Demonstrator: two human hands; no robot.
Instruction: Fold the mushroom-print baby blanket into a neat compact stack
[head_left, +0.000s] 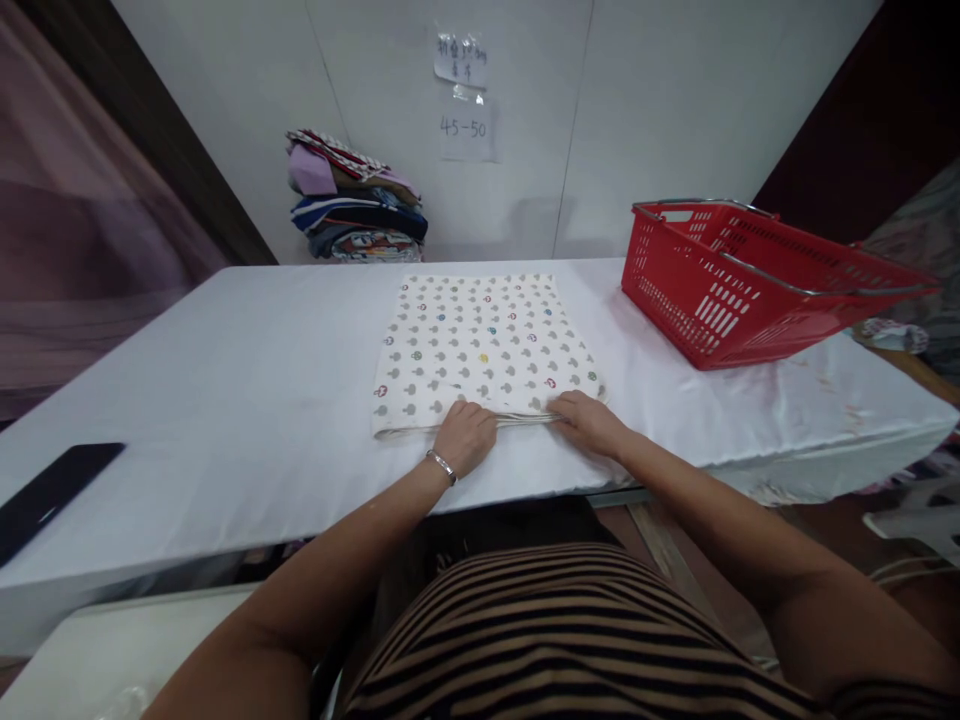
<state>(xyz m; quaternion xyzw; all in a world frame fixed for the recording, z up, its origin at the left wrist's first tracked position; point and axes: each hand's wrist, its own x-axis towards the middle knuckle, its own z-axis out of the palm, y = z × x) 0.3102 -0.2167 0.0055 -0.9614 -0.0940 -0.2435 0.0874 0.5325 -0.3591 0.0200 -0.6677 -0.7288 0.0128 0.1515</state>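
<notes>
White table (225,400) is seen spanning the view; patterned cloth (480,345) is laid flat at its centre, folded, near edge toward the person. Red basket (750,290) is set on the table's right part, well apart from the cloth. Stack of folded clothes (360,200) is placed at the far edge by the wall. Dark phone (52,490) is lying at the near left. Both forearms are extended forward, palms down. Left hand (466,435), bracelet at the wrist, is curled with fingers pinched on the cloth's near edge. Right hand (589,420) is likewise closed on the same edge, just beside the left
</notes>
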